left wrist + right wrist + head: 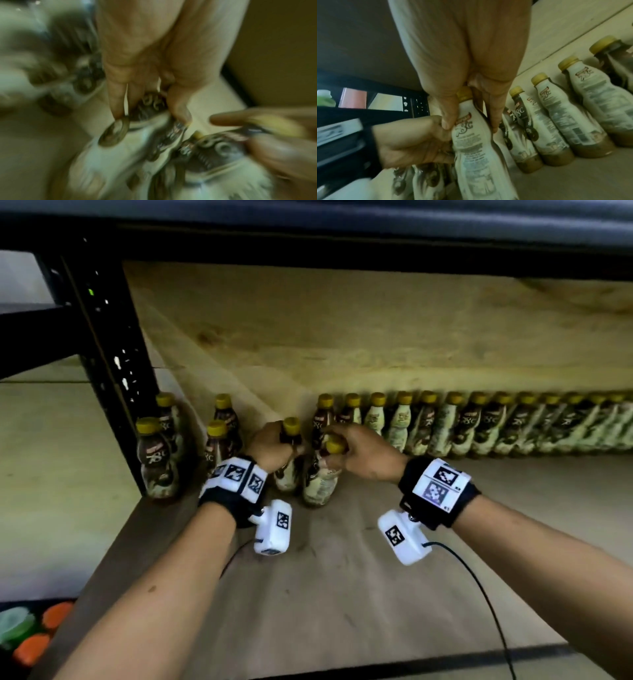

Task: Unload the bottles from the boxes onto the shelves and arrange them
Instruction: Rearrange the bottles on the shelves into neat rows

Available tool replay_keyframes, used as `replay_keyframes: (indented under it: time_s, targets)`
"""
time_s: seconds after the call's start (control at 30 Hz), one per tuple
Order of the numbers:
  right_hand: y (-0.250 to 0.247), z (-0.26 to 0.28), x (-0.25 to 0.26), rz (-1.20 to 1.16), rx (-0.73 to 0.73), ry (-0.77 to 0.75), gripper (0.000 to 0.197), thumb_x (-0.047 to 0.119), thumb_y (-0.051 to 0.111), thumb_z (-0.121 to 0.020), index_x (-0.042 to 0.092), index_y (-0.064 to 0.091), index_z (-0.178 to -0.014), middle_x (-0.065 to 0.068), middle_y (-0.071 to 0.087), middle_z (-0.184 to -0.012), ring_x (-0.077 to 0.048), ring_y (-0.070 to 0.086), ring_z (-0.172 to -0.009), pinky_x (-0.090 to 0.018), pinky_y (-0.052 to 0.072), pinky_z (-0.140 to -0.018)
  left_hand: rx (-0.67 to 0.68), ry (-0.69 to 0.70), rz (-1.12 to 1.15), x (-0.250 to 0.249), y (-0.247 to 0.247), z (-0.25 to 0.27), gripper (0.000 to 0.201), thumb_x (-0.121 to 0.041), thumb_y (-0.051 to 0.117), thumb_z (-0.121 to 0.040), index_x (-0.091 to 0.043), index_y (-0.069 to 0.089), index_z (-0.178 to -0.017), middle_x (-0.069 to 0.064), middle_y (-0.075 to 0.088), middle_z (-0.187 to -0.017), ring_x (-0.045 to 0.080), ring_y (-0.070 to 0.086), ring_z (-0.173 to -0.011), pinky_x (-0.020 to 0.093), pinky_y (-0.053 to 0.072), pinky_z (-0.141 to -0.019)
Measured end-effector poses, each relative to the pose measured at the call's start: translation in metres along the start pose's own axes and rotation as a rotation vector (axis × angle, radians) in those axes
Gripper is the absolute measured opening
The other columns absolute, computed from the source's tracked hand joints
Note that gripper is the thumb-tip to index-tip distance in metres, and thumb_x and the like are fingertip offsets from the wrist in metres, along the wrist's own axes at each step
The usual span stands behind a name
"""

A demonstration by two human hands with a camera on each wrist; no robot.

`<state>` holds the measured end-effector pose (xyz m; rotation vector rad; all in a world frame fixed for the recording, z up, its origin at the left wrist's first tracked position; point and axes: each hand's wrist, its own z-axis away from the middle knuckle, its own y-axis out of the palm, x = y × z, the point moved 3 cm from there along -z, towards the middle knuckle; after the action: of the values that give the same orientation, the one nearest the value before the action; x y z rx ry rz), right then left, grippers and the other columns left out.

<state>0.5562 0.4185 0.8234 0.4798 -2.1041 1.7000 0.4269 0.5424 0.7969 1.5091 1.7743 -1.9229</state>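
Two brown-and-cream drink bottles with yellow caps stand side by side on the wooden shelf board (342,594). My left hand (279,440) grips the left bottle (286,474) round its neck, just under the cap. My right hand (337,441) holds the right bottle (322,484) at its neck and cap; in the right wrist view the thumb and fingers pinch this bottle (474,142) below the cap, with the left hand (412,139) close beside it. The left wrist view is blurred; the fingers (118,101) curl round a bottle neck (150,106).
A long row of like bottles (479,426) lines the back of the shelf to the right. A few more bottles (154,457) stand at the left by the black upright post (113,364). The upper shelf (308,244) hangs low overhead. Orange and green caps (34,631) show at lower left.
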Motion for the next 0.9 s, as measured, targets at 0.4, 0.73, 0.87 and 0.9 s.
replay_keyframes:
  time_s: [0.4, 0.73, 0.87, 0.9]
  targets:
    - [0.078, -0.029, 0.127, -0.206, 0.225, -0.271, 0.025, 0.029, 0.081, -0.077, 0.027, 0.057, -0.084, 0.015, 0.058, -0.075, 0.001, 0.056, -0.072, -0.018, 0.042, -0.065, -0.494, -0.255, 0.274, 0.074, -0.098, 0.143, 0.028, -0.019, 0.077, -0.074, -0.027, 0.063, -0.097, 0.000, 0.073, -0.101, 0.020, 0.067, -0.097, 0.039, 0.052, -0.091]
    - [0.126, -0.052, 0.170, -0.202, 0.202, -0.371, 0.031, 0.032, 0.069, -0.088, 0.017, 0.056, -0.112, 0.000, 0.067, -0.105, -0.016, 0.062, -0.098, -0.033, 0.050, -0.088, -0.749, -0.282, 0.175, 0.102, -0.125, 0.177, 0.031, -0.015, 0.071, -0.080, -0.024, 0.068, -0.110, 0.001, 0.073, -0.098, 0.022, 0.066, -0.097, 0.035, 0.053, -0.088]
    - [0.117, -0.042, 0.156, -0.142, 0.175, -0.391, 0.020, 0.031, 0.066, -0.090, 0.020, 0.052, -0.100, 0.005, 0.061, -0.092, -0.011, 0.056, -0.084, -0.025, 0.039, -0.070, -0.728, -0.282, 0.229, 0.103, -0.126, 0.175, 0.034, -0.014, 0.072, -0.081, -0.025, 0.067, -0.113, -0.006, 0.070, -0.099, 0.017, 0.065, -0.101, 0.026, 0.048, -0.090]
    - [0.114, -0.040, 0.153, -0.139, 0.170, -0.390, 0.019, 0.030, 0.067, -0.090, 0.022, 0.051, -0.097, 0.008, 0.059, -0.087, -0.007, 0.053, -0.078, -0.023, 0.036, -0.066, -0.737, -0.286, 0.228, 0.103, -0.126, 0.175, 0.034, -0.014, 0.072, -0.082, -0.024, 0.067, -0.114, -0.006, 0.070, -0.100, 0.017, 0.064, -0.102, 0.024, 0.046, -0.090]
